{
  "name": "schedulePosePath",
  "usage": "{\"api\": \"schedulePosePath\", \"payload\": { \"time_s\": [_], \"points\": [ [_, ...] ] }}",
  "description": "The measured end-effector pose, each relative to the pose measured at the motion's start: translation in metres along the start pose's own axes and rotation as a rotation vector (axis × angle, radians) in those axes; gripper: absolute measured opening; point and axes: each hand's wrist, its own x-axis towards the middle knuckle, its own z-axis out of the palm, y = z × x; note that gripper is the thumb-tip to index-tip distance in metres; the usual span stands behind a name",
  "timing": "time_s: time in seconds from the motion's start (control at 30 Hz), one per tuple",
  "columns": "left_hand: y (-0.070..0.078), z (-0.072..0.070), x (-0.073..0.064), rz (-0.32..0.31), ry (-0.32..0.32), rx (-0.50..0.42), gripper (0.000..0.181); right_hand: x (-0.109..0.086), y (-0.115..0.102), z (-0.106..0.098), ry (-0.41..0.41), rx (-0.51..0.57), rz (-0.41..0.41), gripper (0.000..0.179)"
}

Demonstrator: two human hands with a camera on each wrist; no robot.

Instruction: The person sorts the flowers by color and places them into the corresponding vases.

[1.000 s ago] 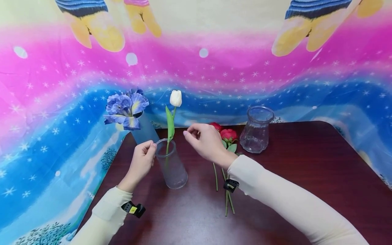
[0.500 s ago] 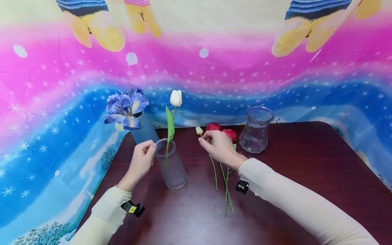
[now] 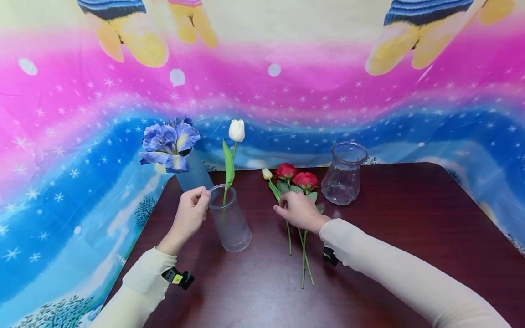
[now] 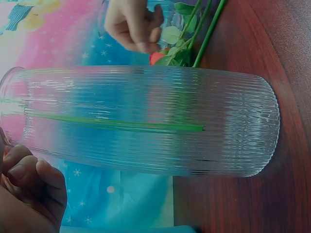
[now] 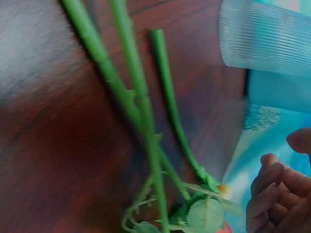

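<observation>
My left hand (image 3: 189,217) pinches the rim of a tall ribbed clear glass vase (image 3: 235,230), which stands on the table. A single white tulip (image 3: 236,130) leans inside that vase; its stem (image 4: 121,124) ends above the vase's bottom in the left wrist view. To the right, my right hand (image 3: 301,210) hovers over the flowers lying on the table, thumb and bent fingers apart with nothing between them. Beneath and around it are a smaller pale tulip bud (image 3: 267,174) and two red flowers (image 3: 305,179), with crossed green stems (image 5: 141,97) toward the near side.
A blue vase (image 3: 193,172) holding a purple-blue iris (image 3: 166,143) stands at the back left. Further right is a wide-rimmed clear glass vase (image 3: 341,180). The dark wooden table (image 3: 402,218) meets a patterned cloth backdrop (image 3: 262,91) at its far edge.
My right hand has moved right from beside the standing tulip, then down and nearer over the lying stems, uncovering the pale bud and red flowers. The left hand stays at the rim.
</observation>
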Motion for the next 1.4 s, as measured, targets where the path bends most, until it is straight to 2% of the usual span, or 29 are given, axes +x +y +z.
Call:
{"api": "schedulePosePath", "payload": {
  "time_s": [0.17,0.27,0.4,0.5,0.57,0.8,1.07,1.4],
  "points": [
    [0.005,0.001,-0.001,-0.019,-0.008,-0.002,0.042,0.001,0.008,0.009,-0.054,-0.073,0.019,0.038],
    [0.017,0.001,-0.004,-0.02,-0.012,0.001,0.041,0.002,0.014,0.015,-0.058,-0.115,0.031,0.044],
    [0.031,0.002,-0.008,-0.006,-0.013,0.001,0.041,0.004,0.018,0.021,-0.067,-0.158,0.042,0.044],
    [0.032,0.002,-0.008,0.002,-0.011,-0.005,0.04,0.005,0.02,0.024,-0.084,-0.192,0.049,0.042],
    [0.028,0.002,-0.007,-0.004,-0.01,-0.003,0.04,0.005,0.02,0.025,-0.091,-0.213,0.058,0.042],
    [0.001,0.001,-0.001,-0.009,0.007,0.015,0.042,0.012,0.021,0.028,-0.11,-0.261,0.083,0.04],
    [0.0,0.001,-0.001,0.006,0.013,0.002,0.042,0.016,0.022,0.034,-0.102,-0.345,0.078,0.031],
    [0.001,0.0,-0.001,0.009,0.008,0.017,0.042,0.019,0.02,0.036,-0.125,-0.35,0.102,0.025]
  ]
}}
